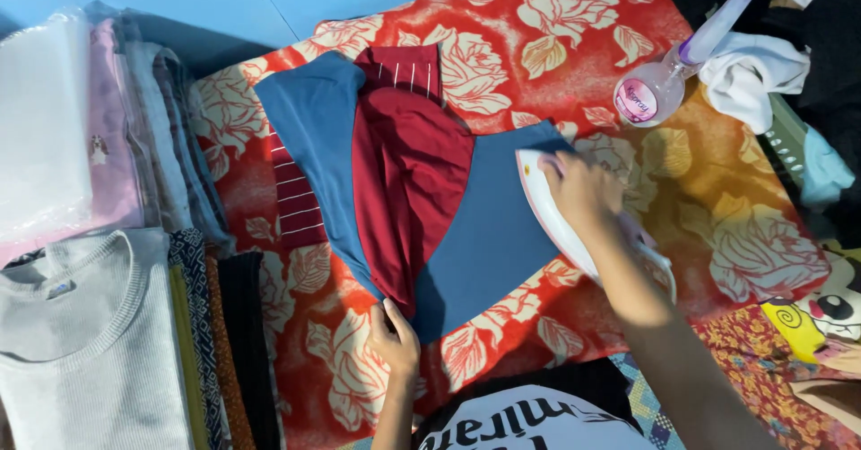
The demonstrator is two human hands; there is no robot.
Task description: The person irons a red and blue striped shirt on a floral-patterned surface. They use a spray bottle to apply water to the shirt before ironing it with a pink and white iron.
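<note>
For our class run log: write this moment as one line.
right hand: grips iron on blue-and-red garment | left hand: pins garment hem

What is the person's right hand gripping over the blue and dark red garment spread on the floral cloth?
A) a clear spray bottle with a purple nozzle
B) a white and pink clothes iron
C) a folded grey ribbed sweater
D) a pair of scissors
B: the right hand is closed on the handle of the white and pink clothes iron, which rests at the edge of the blue and dark red garment; the spray bottle stands apart, untouched.
</note>
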